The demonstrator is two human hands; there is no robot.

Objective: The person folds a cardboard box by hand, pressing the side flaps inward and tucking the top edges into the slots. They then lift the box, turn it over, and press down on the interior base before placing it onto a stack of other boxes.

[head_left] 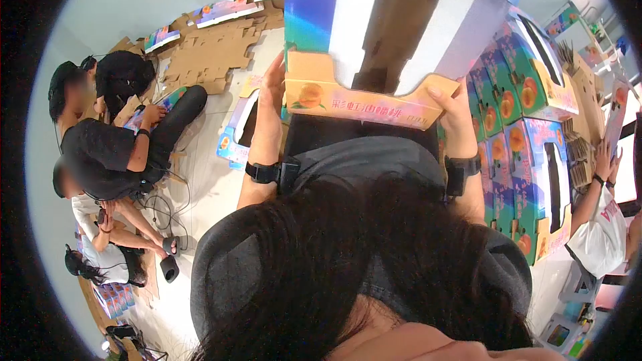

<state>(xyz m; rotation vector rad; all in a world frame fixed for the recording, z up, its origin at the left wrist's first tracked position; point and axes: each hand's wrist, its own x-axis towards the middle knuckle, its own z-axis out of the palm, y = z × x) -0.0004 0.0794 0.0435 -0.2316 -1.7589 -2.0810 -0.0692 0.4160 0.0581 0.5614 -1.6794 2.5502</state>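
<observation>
A printed cardboard fruit box is held up in front of my chest. Its near edge is a peach-coloured strip with a fruit picture and lettering, and its top has a long opening showing brown inside. My left hand supports the box's left side, fingers partly hidden along it. At the right corner my right hand grips the box, thumb on the front strip and fingers behind. Another printed box stands on the floor beyond my left wrist.
Stacked printed boxes stand close on my right, beside brown cardboard pieces. Flat cardboard sheets lie on the floor ahead left. Several people sit at left near cables; a person in a white shirt is at right.
</observation>
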